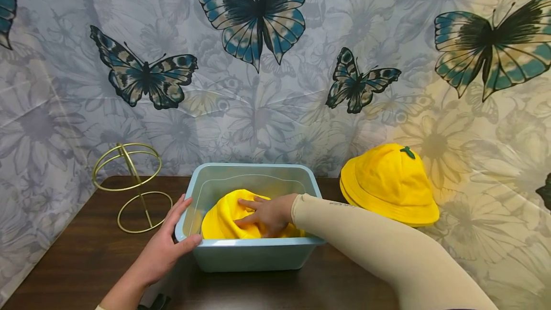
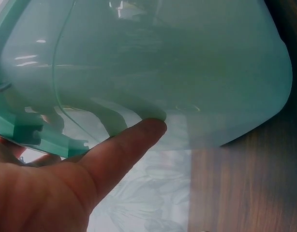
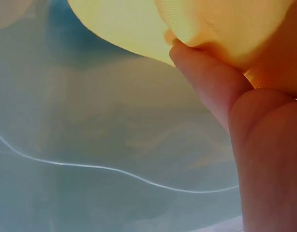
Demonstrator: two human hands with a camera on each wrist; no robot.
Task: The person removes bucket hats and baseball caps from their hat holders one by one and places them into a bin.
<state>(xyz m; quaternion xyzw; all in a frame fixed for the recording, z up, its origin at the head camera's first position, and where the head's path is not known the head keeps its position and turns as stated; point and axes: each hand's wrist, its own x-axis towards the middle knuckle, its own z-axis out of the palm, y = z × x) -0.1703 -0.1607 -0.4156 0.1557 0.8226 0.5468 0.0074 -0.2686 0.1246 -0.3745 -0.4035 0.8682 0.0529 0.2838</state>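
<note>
A yellow fabric hat (image 1: 225, 214) lies inside a pale blue-green plastic basin (image 1: 249, 257) on the table. My right hand (image 1: 273, 214) reaches into the basin, its fingers spread over the hat and pressing on the cloth. In the right wrist view the thumb (image 3: 206, 77) touches the yellow fabric (image 3: 124, 29) near its edge, beside the basin wall (image 3: 114, 130). At the basin's left side, my left hand (image 1: 165, 240) rests on the rim with extended fingers. The left wrist view shows its thumb (image 2: 124, 150) laid against the basin's outer wall (image 2: 187, 63).
Another yellow hat (image 1: 387, 183), with a green sprout on its crown, stands behind my right sleeve (image 1: 379, 243). A gold wire stand with rings (image 1: 137, 183) stands left of the basin on the dark wooden table (image 1: 82, 252). A butterfly-print cloth (image 1: 258, 109) hangs behind.
</note>
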